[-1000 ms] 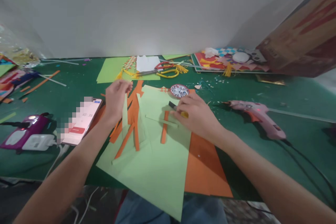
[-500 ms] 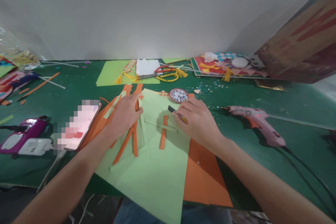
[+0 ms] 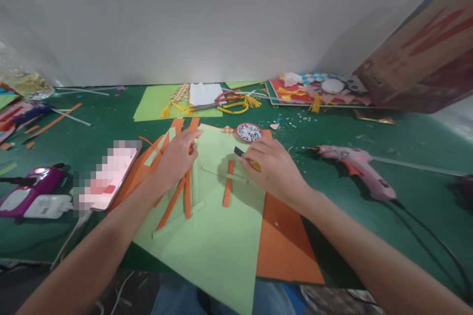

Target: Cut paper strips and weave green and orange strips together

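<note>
My left hand (image 3: 177, 157) lies on a bunch of orange paper strips (image 3: 186, 192) on top of a light green sheet (image 3: 218, 236), fingers curled around one strip's upper end. My right hand (image 3: 271, 167) rests on the same sheet and grips a small yellow and black cutter (image 3: 246, 157), its tip pointing left. A thin green strip (image 3: 223, 175) and a short orange strip (image 3: 228, 189) lie between the hands. Beneath the green sheet an orange sheet (image 3: 284, 241) sticks out to the right.
On the green mat (image 3: 406, 138), a pink glue gun (image 3: 354, 167) with its cord lies to the right. A phone (image 3: 107, 177) and a purple device (image 3: 33, 192) sit at left. Scissors (image 3: 221, 101), a googly-eye dish (image 3: 249, 132), craft pieces and a cardboard box (image 3: 424, 59) lie at the back.
My left hand came down from holding a green strip up and now lies on the orange strips. My right hand with the cutter stayed about where it was.
</note>
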`<state>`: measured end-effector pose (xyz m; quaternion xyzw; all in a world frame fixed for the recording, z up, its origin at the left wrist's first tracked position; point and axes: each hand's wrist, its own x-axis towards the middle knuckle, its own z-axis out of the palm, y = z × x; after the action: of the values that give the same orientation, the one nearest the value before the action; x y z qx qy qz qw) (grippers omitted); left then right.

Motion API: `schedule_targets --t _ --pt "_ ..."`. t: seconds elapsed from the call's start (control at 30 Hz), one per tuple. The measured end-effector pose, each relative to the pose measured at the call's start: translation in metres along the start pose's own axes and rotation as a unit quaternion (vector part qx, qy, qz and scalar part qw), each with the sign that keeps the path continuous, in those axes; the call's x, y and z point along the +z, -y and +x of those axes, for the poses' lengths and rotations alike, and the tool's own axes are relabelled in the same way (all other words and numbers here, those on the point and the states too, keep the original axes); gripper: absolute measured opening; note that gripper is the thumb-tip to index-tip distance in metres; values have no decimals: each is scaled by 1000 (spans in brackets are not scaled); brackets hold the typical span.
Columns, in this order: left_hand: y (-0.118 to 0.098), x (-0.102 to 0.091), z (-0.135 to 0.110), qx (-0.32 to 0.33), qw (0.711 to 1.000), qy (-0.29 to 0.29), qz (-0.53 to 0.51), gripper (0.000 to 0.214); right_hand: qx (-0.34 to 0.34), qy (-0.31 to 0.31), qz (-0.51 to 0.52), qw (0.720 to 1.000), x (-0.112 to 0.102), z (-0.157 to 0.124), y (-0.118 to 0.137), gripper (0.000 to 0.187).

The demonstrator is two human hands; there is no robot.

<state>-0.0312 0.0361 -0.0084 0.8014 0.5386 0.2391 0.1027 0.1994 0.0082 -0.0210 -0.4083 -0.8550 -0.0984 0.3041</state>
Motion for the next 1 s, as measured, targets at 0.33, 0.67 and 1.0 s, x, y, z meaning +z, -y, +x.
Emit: schedule_targets --t 0.33,0.67,1.0 --pt "-9 -5 1 -74 976 -20 -202 47 40 37 56 997 -3 4 3 30" --pt "-47 -4 -12 -194 807 20 -558 54 167 98 380 905 -13 14 29 21" --pt "-36 -2 -5 -244 753 -50 -609 35 221 174 426 860 -16 18 39 19"
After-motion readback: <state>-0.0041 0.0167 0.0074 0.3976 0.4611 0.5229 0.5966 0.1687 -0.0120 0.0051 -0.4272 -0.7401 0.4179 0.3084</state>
